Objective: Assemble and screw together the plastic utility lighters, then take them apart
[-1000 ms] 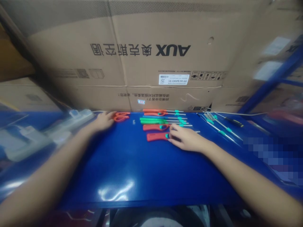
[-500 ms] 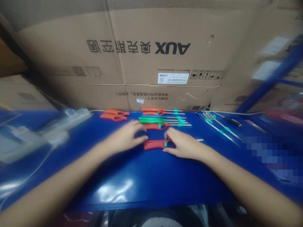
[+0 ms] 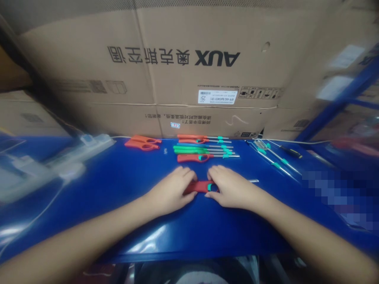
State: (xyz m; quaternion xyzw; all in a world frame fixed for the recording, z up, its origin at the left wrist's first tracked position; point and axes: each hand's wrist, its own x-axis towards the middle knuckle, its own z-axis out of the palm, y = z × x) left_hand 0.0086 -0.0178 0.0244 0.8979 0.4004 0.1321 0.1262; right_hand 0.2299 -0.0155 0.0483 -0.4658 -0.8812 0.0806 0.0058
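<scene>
Head view: holding a red lighter (image 3: 201, 186) crosswise between two hands, over the middle of the counter (image 3: 213, 232) and apart from the row beyond. Seems, judging by the grip, to be at the stage of handling this single piece; calls next for an even, level hold, with the metal rod (image 3: 254, 180) kept clear of other things.

Pinching the left end with the left hand (image 3: 174, 191), narrow, fingers curled over the far side and thumb on the near side. Closing around the part by the green trigger (image 3: 210, 187) with the right hand (image 3: 231, 187), likewise narrow, covering much of the front. Cannot tell whether lifted or resting. Reaching in from both lower corners with forearms (image 3: 118, 221) slanted inward, nearly mirrored, palms down.

Seen beyond: second red lighter (image 3: 189, 157), green lighters (image 3: 191, 150), orange lighters (image 3: 191, 137). Lying left of these: orange casings (image 3: 142, 142). Lying right: loose metal rods (image 3: 268, 157), screwdriver (image 3: 291, 152).
</scene>
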